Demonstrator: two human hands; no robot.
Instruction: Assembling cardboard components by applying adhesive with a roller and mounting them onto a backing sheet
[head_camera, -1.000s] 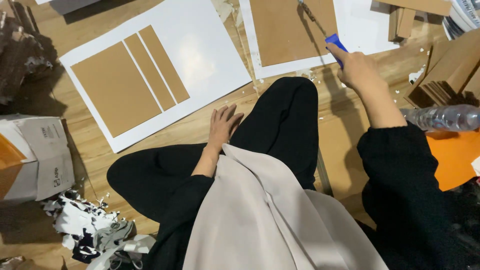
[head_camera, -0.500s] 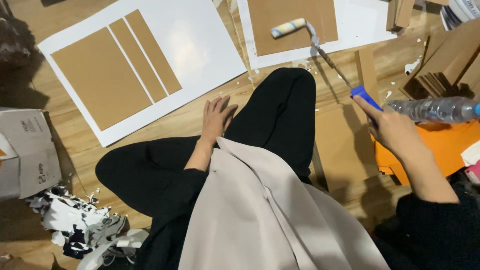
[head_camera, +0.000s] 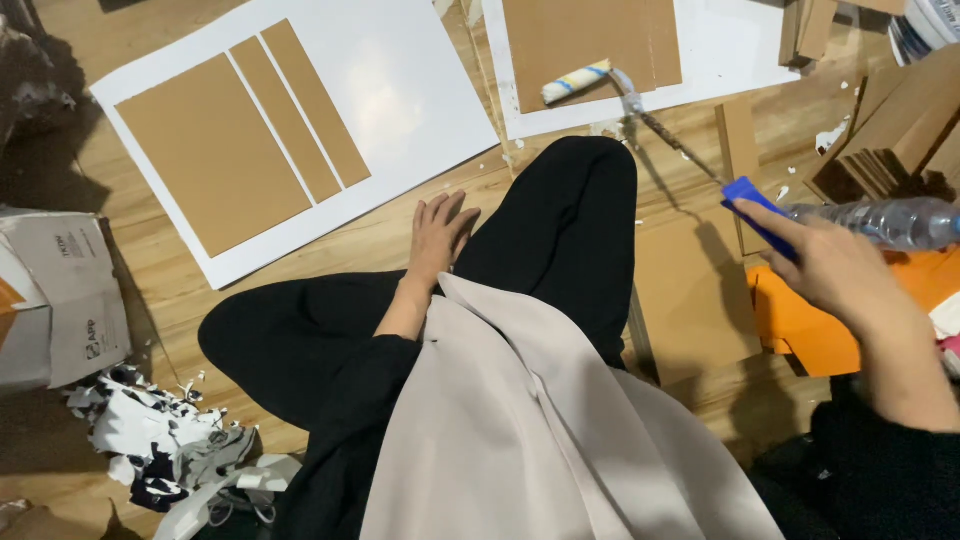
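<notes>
A white carton with an orange patch lies at far left.

A blue handle is seen on the roller, whose sleeve is white with yellow and blue stripes. Brown cardboard pieces are laid on a white sheet. An orange sheet is seen at the right.

The right hand hides most of the blue roller handle.
</notes>
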